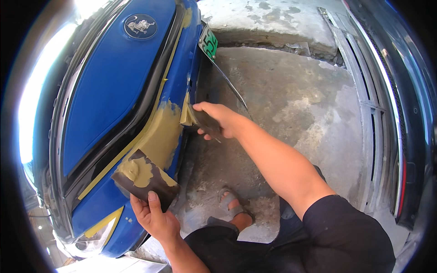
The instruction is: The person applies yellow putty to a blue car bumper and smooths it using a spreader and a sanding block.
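At bumper edge (180, 136), right hand (218, 120) clenched on spreader (200, 119) against filler patch (161, 134); left hand (154, 218) below, gripping putty board (145, 178).

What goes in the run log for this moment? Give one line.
left hand: holds dark board with tan filler | right hand: presses spreader on blue car panel | filler patch: on panel edge

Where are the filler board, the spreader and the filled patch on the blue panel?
Filler board (152, 182): head view, dark bare face, held by the left hand (157, 223).
Spreader (205, 120): head view, dark blade under the right hand (223, 119).
Filled patch (161, 134): head view, tan middle.
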Demonstrator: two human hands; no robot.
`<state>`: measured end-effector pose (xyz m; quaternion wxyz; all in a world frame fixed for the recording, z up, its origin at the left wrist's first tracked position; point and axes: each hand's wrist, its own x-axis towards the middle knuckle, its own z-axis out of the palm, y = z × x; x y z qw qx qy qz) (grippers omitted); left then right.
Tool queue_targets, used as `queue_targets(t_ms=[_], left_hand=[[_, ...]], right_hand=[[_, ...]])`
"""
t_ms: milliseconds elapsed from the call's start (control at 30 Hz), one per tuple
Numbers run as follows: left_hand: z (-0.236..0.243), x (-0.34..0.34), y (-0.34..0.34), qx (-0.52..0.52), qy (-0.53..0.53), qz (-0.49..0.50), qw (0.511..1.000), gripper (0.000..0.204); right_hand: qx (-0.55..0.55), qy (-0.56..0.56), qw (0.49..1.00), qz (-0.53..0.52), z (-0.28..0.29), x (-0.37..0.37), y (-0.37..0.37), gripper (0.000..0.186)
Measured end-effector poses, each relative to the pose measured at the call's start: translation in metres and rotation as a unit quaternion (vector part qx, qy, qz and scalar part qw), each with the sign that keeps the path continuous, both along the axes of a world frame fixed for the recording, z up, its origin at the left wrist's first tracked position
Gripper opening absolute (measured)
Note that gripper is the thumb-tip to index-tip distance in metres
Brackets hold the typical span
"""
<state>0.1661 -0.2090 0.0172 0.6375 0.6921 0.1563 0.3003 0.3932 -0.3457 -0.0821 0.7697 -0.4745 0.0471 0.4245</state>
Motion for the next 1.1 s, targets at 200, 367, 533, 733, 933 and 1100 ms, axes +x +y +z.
queue_targets(t_ms=[200, 367, 533, 733, 933, 1100], left_hand=[[-0.002, 0.002, 0.001, 0.003, -0.003, -0.003, 1.0, 0.041], [0.002, 0.005, -0.004, -0.021, -0.007, -0.003, 1.0, 0.041], [0.002, 0.011, -0.006, -0.009, -0.003, -0.001, 1.0, 0.042], [0.005, 0.012, -0.016, -0.025, -0.008, -0.013, 1.0, 0.042], [0.001, 0.012, -0.014, -0.053, 0.014, -0.027, 0.998, 0.045], [-0.002, 0.02, -0.021, -0.131, 0.026, -0.053, 0.99, 0.049]], right_hand=[[-0.055, -0.269, 0.96, -0.062, -0.023, 0.006, -0.002, 0.047], [-0.084, -0.42, 0.894, -0.131, -0.043, -0.007, 0.017, 0.039], [-0.075, -0.422, 0.901, -0.068, -0.046, -0.023, 0.007, 0.038], [-0.081, -0.435, 0.884, -0.149, -0.046, -0.006, 0.016, 0.038], [-0.087, -0.459, 0.87, -0.158, -0.057, -0.052, 0.023, 0.041], [0.001, -0.379, 0.922, -0.078, -0.026, -0.077, -0.014, 0.039]])
